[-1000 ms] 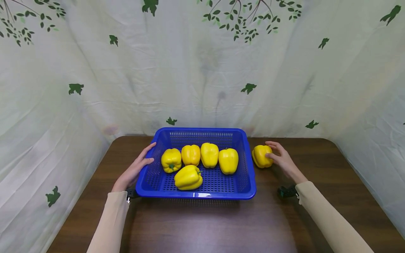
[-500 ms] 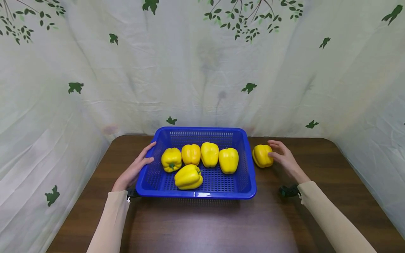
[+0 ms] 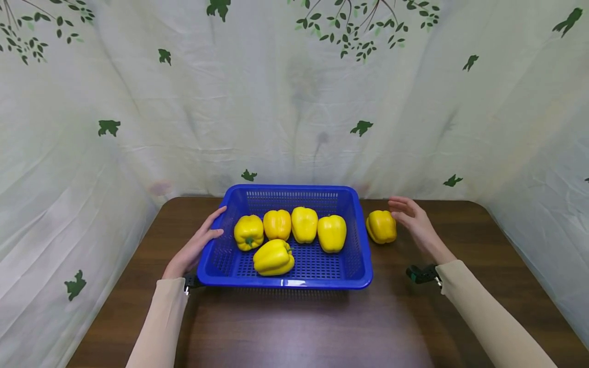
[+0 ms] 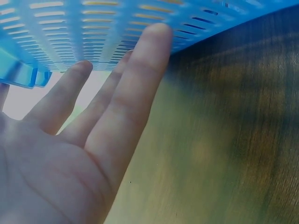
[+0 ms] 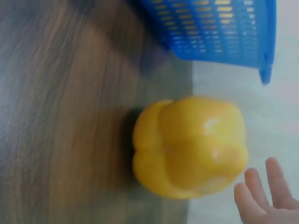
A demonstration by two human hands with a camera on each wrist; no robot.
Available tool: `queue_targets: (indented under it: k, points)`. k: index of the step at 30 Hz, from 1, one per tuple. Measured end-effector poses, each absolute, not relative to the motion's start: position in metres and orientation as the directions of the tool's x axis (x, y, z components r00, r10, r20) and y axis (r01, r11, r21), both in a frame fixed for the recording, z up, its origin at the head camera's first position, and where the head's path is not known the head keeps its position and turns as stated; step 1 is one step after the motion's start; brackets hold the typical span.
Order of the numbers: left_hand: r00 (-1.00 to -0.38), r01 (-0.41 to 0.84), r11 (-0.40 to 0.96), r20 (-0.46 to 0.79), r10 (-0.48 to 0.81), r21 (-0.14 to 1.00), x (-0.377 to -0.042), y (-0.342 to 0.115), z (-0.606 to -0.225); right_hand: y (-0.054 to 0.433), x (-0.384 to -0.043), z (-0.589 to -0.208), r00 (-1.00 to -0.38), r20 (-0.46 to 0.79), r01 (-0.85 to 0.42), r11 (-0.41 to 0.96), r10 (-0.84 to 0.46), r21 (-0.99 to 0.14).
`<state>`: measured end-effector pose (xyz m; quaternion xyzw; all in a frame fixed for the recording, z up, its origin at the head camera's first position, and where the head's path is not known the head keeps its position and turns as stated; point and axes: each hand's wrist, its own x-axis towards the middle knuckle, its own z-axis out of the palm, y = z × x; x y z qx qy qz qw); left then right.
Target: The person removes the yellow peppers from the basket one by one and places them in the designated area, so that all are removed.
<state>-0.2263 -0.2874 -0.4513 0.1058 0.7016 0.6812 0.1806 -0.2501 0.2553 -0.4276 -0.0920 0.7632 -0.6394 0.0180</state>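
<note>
In the head view a blue plastic basket point(image 3: 285, 282) holds several yellow bell peppers, one of them lying on its side point(image 3: 273, 258) in front. Along the basket's left side lies my left hand point(image 3: 195, 250); the left wrist view shows its extended fingers point(image 4: 135, 88) against the slatted outer wall. A single yellow bell pepper point(image 3: 381, 227) stands on the table to the right of the basket. My right hand point(image 3: 416, 225) is just right of that pepper, fingers spread and holding nothing. A gap separates the fingers point(image 5: 254, 191) from the pepper in the right wrist view.
The brown wooden table point(image 3: 294, 327) carries everything. Behind it hangs a pale curtain point(image 3: 294, 102) with leaf prints, meeting the table's far edge. Dark straps circle both wrists.
My right hand has let go of the pepper beside the basket and drawn slightly back to the right, with its fingers opening. The left hand and basket stay in place.
</note>
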Motion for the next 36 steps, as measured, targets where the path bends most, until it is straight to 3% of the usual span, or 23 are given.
queue_targets:
  k: [11, 28, 36]
  points:
    - [-0.914, -0.093, 0.068, -0.113, 0.391, 0.993, -0.225, -0.288, -0.451, 0.234, -0.243, -0.409, -0.966, 0.131, -0.159, 0.112, -0.222, -0.981]
    - [-0.915, -0.088, 0.078, -0.111, 0.388, 0.993, -0.226, -0.288, -0.452, 0.199, -0.243, -0.388, -0.926, 0.105, -0.115, 0.005, -0.363, -0.993]
    - [-0.916, -0.082, 0.077, -0.106, 0.387, 0.994, -0.225, -0.287, -0.452, 0.175, -0.245, -0.378, -0.908, 0.056, -0.077, 0.034, -0.416, -0.997]
